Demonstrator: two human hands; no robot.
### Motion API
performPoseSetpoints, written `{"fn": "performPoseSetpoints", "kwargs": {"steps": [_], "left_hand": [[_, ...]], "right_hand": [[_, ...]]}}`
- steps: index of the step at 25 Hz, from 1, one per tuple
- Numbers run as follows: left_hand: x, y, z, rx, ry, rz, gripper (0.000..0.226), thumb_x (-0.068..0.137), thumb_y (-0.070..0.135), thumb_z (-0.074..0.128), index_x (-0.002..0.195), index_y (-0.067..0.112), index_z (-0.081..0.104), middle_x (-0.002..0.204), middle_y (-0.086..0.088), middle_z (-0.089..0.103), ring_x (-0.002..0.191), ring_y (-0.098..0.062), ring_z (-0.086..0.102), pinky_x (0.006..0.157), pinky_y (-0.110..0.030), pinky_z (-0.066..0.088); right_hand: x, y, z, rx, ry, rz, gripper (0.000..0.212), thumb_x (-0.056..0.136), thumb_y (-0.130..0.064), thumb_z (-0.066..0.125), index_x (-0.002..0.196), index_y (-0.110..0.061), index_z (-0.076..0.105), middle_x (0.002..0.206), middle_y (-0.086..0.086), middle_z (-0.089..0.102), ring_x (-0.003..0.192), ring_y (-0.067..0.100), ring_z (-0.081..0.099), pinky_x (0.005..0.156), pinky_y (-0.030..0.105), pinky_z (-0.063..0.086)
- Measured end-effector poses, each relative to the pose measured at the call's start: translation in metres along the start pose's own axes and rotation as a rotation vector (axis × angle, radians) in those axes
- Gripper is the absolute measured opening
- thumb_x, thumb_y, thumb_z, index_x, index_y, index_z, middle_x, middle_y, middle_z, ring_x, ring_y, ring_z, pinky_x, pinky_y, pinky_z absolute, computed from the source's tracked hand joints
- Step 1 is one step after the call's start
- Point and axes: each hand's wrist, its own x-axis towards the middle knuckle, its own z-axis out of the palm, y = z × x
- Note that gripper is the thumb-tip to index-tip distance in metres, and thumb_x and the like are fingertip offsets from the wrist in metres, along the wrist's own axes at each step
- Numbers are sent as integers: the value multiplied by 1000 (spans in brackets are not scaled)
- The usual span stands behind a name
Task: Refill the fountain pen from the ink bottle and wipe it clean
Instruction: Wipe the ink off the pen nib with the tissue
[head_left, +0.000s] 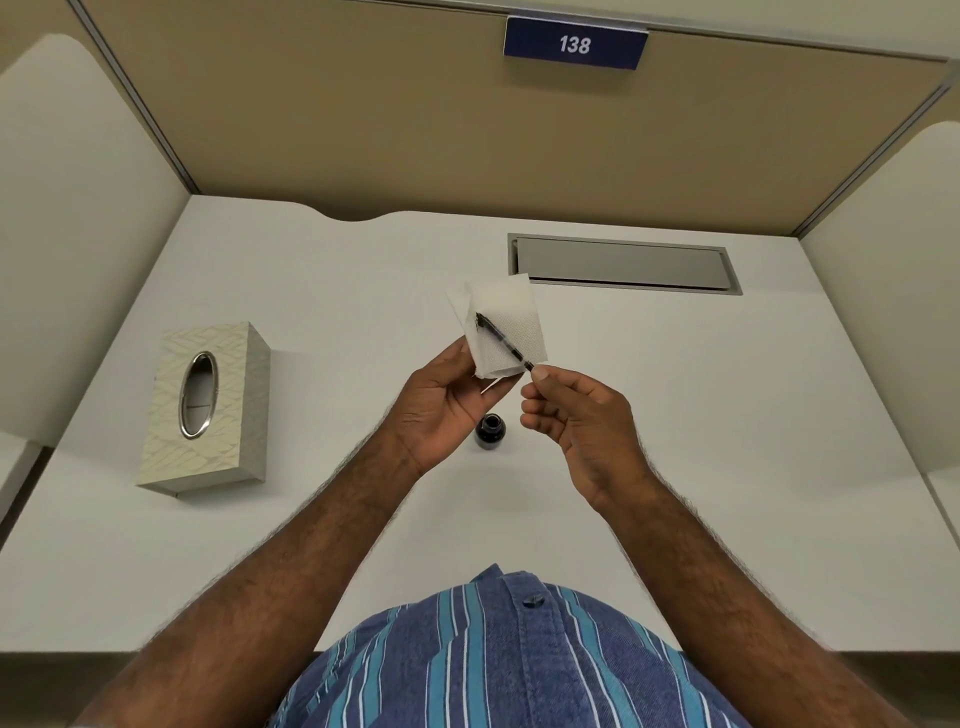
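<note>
Striped shirt (498, 660) fills the near edge, both bare forearms reaching out over the white desk (727, 415). Just beyond the wrists, the ink bottle (489, 431) stands open on the desk between the hands. Right hand (576, 421) pinches the back end of the pen (504, 340); left hand (441, 405) holds a folded tissue (511, 317) up behind its tip. For a clean wipe, I would close the tissue lightly round the tip and draw the pen back, turning it. Tissue box (208, 410) sits off left.
</note>
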Motion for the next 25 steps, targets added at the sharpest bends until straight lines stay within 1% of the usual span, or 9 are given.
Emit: {"fn": "performPoseSetpoints", "kwargs": {"steps": [2, 5, 8, 11, 12, 14, 16, 20, 25], "left_hand": [[0, -2, 0, 79, 4, -6, 31, 107, 12, 49, 130, 4, 67, 137, -15, 66, 132, -31, 60, 111, -46, 48], [1, -3, 3, 174, 25, -15, 29, 104, 20, 56, 126, 7, 69, 130, -14, 70, 125, -28, 65, 106, -41, 51], [5, -2, 5, 211, 53, 8, 35, 100, 23, 62, 129, 2, 65, 134, -20, 66, 126, -30, 63, 108, -41, 50], [9, -4, 4, 206, 75, 37, 43, 99, 24, 64, 133, -2, 60, 146, -30, 54, 134, -37, 55, 115, -46, 44], [10, -4, 4, 200, 86, 47, 40, 100, 23, 62, 131, -1, 62, 145, -29, 54, 133, -37, 55, 115, -46, 45], [11, -5, 4, 177, 108, 60, 30, 103, 21, 57, 123, 3, 69, 136, -23, 63, 127, -33, 61, 109, -43, 50], [11, -5, 4, 160, 104, 62, 28, 104, 21, 56, 118, 6, 74, 128, -17, 70, 124, -30, 64, 104, -40, 53], [10, -5, 3, 124, 79, 66, 32, 105, 24, 52, 121, 5, 73, 130, -18, 70, 124, -30, 65, 104, -40, 53], [11, -4, 5, 73, 105, 60, 33, 108, 22, 47, 126, 0, 65, 126, -21, 71, 119, -31, 69, 102, -40, 55]], "right_hand": [[-1, 0, 2, -46, 7, -17, 15, 95, -10, 76, 107, -2, 79, 85, 13, 78, 73, 22, 72, 70, 30, 63], [-3, 1, 4, -119, 8, -53, 15, 94, -13, 79, 105, -4, 81, 84, 13, 79, 73, 22, 72, 70, 31, 64], [-4, 1, 6, -177, -3, -91, 13, 93, -17, 80, 103, -9, 82, 85, 12, 79, 72, 21, 73, 68, 31, 63], [-4, 1, 7, -209, -14, -122, 9, 94, -17, 80, 101, -11, 82, 82, 10, 80, 70, 19, 73, 66, 29, 62], [-4, 1, 8, -215, -16, -127, 9, 94, -17, 80, 101, -11, 82, 82, 9, 79, 70, 19, 73, 65, 28, 62], [-3, 1, 8, -225, -16, -133, 9, 94, -17, 80, 100, -11, 82, 81, 9, 79, 69, 19, 73, 64, 28, 61], [-4, 2, 7, -233, -19, -133, 8, 94, -17, 80, 100, -12, 82, 81, 9, 79, 69, 19, 74, 64, 28, 61], [-4, 3, 5, -243, -24, -122, 7, 94, -17, 80, 99, -12, 82, 80, 11, 78, 69, 19, 73, 65, 29, 62], [-3, 3, 5, -212, -35, -70, 11, 93, -15, 80, 98, -6, 81, 77, 11, 76, 66, 21, 70, 64, 32, 62]]}}
